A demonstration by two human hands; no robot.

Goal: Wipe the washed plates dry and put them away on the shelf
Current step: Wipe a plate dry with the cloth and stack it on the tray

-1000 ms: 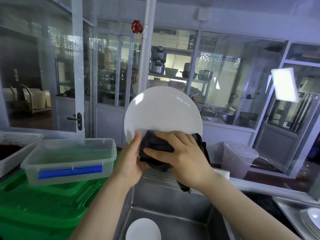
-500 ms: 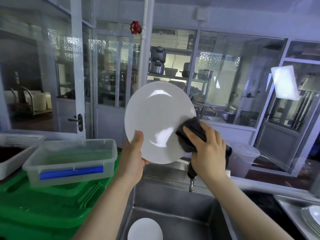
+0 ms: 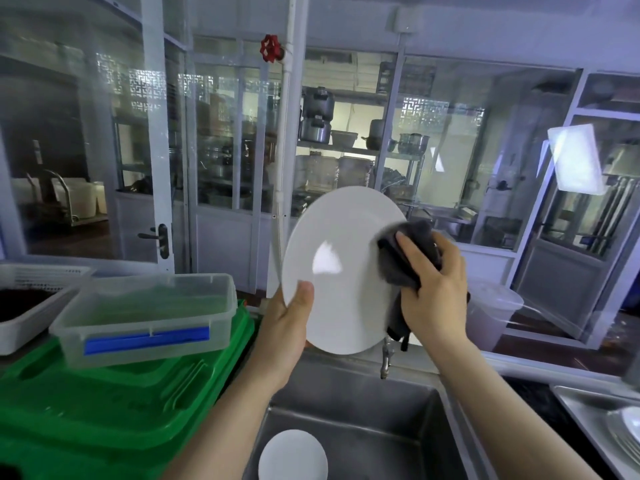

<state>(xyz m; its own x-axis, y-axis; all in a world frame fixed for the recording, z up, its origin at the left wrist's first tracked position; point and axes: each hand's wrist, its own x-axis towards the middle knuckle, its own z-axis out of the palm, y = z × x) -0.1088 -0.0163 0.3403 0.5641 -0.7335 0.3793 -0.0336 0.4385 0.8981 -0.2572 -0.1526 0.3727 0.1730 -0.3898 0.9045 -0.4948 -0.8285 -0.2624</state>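
A white plate (image 3: 341, 271) is held upright over the steel sink (image 3: 353, 427), its face towards me. My left hand (image 3: 285, 327) grips its lower left rim, thumb on the face. My right hand (image 3: 433, 289) clutches a dark grey cloth (image 3: 407, 256) and presses it against the plate's right edge. Part of the cloth hangs down behind the plate. Another white plate (image 3: 292, 455) lies in the sink bottom. Several more plates (image 3: 628, 434) are stacked at the far right on a steel tray.
A clear lidded box with a blue clip (image 3: 145, 313) sits on green plastic crates (image 3: 104, 403) to the left. A white basket (image 3: 27, 306) stands at the far left. A tap (image 3: 385, 358) juts below the plate. Glass partitions stand behind the sink.
The cloth and my right hand moved from the plate's lower middle to its right edge. The plate turned and tilted slightly in my left hand.
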